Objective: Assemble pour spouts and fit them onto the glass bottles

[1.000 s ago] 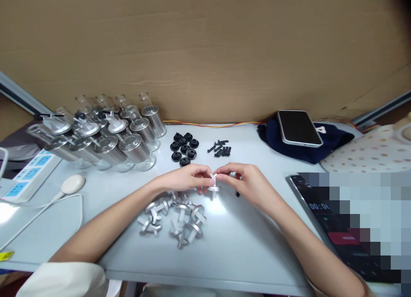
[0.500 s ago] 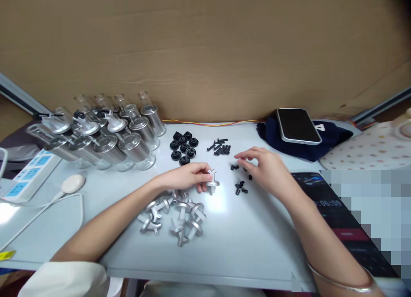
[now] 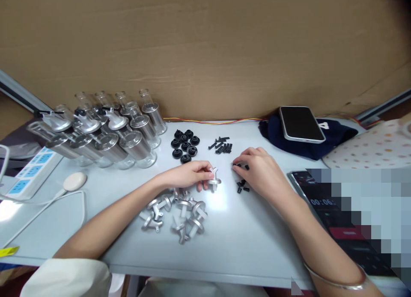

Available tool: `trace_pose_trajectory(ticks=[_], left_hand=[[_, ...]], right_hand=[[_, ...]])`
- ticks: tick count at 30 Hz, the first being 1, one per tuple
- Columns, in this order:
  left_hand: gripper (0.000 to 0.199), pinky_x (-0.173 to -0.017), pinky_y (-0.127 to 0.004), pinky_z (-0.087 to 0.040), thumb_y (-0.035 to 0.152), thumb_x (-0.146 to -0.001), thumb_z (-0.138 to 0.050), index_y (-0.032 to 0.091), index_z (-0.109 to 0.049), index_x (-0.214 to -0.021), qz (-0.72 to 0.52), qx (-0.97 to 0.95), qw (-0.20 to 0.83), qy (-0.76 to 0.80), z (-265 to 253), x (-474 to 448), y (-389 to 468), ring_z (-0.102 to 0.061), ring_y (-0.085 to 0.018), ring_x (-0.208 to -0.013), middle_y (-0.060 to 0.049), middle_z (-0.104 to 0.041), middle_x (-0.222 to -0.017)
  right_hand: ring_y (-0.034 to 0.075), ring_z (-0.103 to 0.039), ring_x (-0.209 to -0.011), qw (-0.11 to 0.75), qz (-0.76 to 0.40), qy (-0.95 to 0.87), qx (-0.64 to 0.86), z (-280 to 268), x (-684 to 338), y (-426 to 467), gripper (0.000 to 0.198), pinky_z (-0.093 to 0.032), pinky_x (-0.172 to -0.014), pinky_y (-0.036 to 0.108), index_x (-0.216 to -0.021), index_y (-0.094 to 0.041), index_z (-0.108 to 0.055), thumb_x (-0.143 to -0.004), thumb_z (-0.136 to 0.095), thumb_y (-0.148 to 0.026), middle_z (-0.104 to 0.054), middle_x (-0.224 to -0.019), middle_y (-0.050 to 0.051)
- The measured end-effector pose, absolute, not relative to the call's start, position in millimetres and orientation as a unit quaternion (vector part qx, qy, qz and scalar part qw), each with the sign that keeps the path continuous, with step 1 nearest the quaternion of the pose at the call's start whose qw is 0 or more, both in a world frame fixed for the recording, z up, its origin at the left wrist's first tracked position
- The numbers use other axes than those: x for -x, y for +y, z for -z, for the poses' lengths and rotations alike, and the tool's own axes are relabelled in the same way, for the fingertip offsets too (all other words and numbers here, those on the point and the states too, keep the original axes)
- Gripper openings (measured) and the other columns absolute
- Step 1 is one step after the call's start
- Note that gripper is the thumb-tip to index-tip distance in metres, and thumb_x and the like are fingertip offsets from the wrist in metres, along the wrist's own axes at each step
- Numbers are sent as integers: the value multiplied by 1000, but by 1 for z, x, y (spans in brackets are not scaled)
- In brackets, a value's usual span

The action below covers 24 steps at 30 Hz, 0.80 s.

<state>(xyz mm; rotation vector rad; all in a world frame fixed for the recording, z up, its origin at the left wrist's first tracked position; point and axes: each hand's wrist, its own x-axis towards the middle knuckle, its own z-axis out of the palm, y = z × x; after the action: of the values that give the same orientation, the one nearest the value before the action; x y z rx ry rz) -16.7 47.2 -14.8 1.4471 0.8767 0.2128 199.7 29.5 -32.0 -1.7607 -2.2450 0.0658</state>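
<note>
A silver bottle pourer top (image 3: 214, 181) is pinched in the fingers of my left hand (image 3: 195, 173), its forked end up and its disc below. To the right, my right hand (image 3: 257, 164) has thumb and forefinger closing on a small black piece (image 3: 238, 165) at the table surface. More small black pieces (image 3: 243, 186) lie by the palm, some partly hidden under the hand. Below my left hand is a pile of silver pourer tops (image 3: 184, 209) with pale stems. Black ringed stoppers (image 3: 184, 145) and narrow black levers (image 3: 224, 148) lie beyond the hands.
Several glass-and-steel bottles (image 3: 133, 145) stand at the left, a few with pourers on top. A power strip (image 3: 32, 170) and a white round charger (image 3: 75, 182) are nearby. A phone (image 3: 302, 123) rests on a dark blue cap (image 3: 272, 132); another phone (image 3: 324, 220) lies beside my right forearm.
My right hand has lowered slightly, and its fingertips have closed down onto the small black pieces. My left hand still holds the pourer top in nearly the same place.
</note>
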Motion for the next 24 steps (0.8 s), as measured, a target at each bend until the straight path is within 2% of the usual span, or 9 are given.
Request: trace_pose_trajectory(ticks=[9, 15, 18, 24], left_hand=[[12, -64, -24, -46, 22, -92, -51, 16, -51, -81, -89, -638, 660, 387, 14, 16, 48, -55, -9, -61, 2, -58, -72], [10, -65, -25, -47, 21, -92, -51, 16, -52, -84, -86, -639, 659, 387, 14, 17, 47, -55, -9, -62, 2, -58, -74], [10, -65, -25, -47, 21, -92, -50, 16, -52, -84, -85, -640, 657, 389, 14, 15, 47, -55, -10, -63, 2, -58, -74], [11, -65, -25, -47, 22, -92, -50, 16, -51, -83, -85, -641, 658, 386, 15, 16, 48, -55, -10, -63, 2, -57, -75]], right_hand=[[28, -58, -81, 202, -75, -768, 603, 25, -195, 28, 16, -45, -70, 40, -66, -22, -70, -75, -61, -11, -70, -80, 8], [18, -59, -61, 328, -304, -654, 611, 9, -185, 22, 9, -46, -64, 34, -70, -21, -71, -73, -66, -28, -72, -73, 4], [18, -61, -63, 369, -394, -616, 574, 9, -177, 20, 15, -48, -62, 32, -69, -18, -69, -69, -67, -33, -71, -72, 5], [20, -66, -74, 408, -434, -588, 548, 16, -171, 19, 30, -53, -71, 34, -94, -16, -73, -68, -67, -29, -72, -82, 6]])
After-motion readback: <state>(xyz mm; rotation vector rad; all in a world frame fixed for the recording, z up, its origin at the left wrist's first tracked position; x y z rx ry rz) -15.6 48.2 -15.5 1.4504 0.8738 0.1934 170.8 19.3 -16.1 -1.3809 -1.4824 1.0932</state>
